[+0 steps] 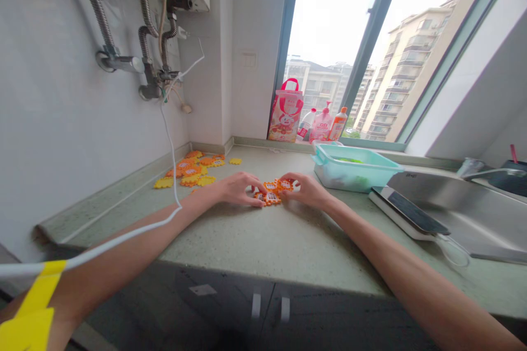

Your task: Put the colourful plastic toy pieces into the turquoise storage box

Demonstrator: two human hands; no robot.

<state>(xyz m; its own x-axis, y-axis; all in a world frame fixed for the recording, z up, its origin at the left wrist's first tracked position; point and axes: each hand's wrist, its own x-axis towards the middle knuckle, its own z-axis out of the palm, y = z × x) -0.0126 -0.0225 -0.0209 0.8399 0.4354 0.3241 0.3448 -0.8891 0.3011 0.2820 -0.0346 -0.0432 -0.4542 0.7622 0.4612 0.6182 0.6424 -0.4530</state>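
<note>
A small cluster of orange puzzle pieces (272, 198) with toothed edges and white printed centres lies flat on the countertop (263, 241). From the left, my left hand (241, 188) pinches the cluster's left piece between thumb and fingers. My right hand (308, 191) grips the orange piece at the right (285, 185), its thumb low and its fingers curled over the far edge. The pieces sit edge to edge; whether all of them interlock is too small to tell. Beyond my left forearm lies a loose pile of orange and yellow pieces (190, 169).
A white cable (172, 148) hangs across my left forearm. To the right stand a mint-green basin (354, 173), a phone on a white block (407, 211) and a steel sink (486, 219). A pink bag (286, 118) and several bottles line the windowsill.
</note>
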